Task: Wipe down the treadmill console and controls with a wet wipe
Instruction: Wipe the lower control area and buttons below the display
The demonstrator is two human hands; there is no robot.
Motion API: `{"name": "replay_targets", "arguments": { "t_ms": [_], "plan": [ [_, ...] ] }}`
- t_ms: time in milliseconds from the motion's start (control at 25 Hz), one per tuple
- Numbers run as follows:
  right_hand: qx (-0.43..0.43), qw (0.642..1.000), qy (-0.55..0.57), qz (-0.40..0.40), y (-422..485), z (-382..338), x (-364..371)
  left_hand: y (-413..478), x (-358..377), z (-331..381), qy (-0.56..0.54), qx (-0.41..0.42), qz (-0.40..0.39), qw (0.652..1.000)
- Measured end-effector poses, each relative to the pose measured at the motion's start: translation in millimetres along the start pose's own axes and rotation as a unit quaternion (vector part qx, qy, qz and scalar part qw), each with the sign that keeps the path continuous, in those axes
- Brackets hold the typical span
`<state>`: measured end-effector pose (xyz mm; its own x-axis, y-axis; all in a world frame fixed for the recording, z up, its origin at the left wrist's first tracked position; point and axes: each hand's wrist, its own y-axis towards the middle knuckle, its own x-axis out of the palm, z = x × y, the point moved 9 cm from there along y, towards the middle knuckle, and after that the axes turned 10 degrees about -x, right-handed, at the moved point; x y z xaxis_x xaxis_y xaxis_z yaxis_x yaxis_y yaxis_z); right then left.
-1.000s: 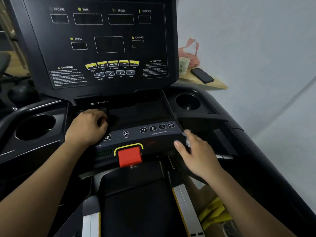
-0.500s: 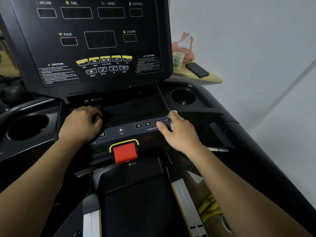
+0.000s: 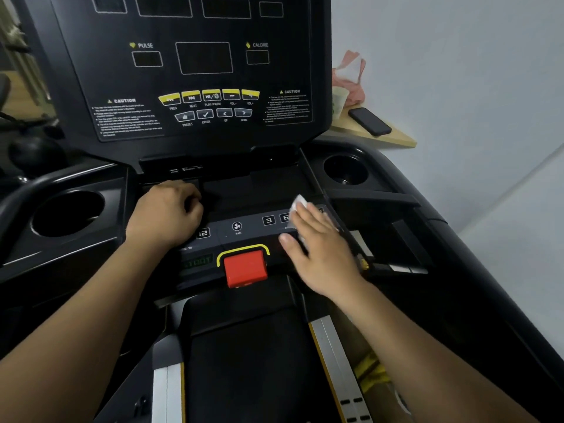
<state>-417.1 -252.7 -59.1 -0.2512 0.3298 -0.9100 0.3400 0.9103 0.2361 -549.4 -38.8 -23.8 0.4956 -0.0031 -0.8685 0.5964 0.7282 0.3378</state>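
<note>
Right hand (image 3: 320,251) flat on wet wipe (image 3: 298,204)

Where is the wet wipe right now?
Head view, right of centre: the wet wipe is pressed flat under the right hand on the number-key strip, just right of the fan button.

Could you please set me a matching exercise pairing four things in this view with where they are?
Things:
1 wet wipe
2 red button
3 phone
4 left hand

Places:
A on the wooden shelf by the wall
B inside the yellow outline
C under the right hand, on the number keys
D curled on the console, left of the fan key

Pairs: 1-C, 2-B, 3-A, 4-D.
</note>
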Motion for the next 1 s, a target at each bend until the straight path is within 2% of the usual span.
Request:
{"name": "replay_targets", "arguments": {
  "t_ms": [160,280,360,440,520,560,680,800,920,1000],
  "plan": [
    [-0.112,0.993,-0.011,-0.043,4,-74,39,2,-1,-5,-0.019,-0.005,-0.004,1.0],
    [-0.175,0.983,-0.033,-0.048,-18,-66,39,0,-3,-7,-0.034,-0.005,0.013,0.999],
    [-0.124,0.991,-0.048,-0.012,-26,-24,18,0,-3,-8,-0.029,-0.007,0.017,0.999],
    [-0.019,0.998,-0.057,0.023,-27,20,-3,1,0,-8,-0.018,-0.011,0.015,1.0],
    [0.047,0.996,-0.07,0.026,-16,27,-3,3,2,-5,-0.011,-0.009,0.013,1.0],
    [0.048,0.996,-0.078,0.017,-7,13,4,4,3,-5,-0.011,-0.009,0.011,1.0],
    [-0.041,0.997,-0.066,-0.014,18,-67,38,7,4,-13,-0.03,-0.033,0.003,0.999],
    [-0.121,0.989,-0.064,-0.058,17,-136,64,12,-5,-26,-0.143,-0.091,0.011,0.985],
    [-0.214,0.969,-0.055,-0.107,3,-149,63,11,-13,-47,-0.266,-0.162,0.009,0.95],
    [-0.203,0.972,-0.048,-0.112,2,-125,48,0,-18,-69,-0.333,-0.196,0.01,0.922]
  ]
}}
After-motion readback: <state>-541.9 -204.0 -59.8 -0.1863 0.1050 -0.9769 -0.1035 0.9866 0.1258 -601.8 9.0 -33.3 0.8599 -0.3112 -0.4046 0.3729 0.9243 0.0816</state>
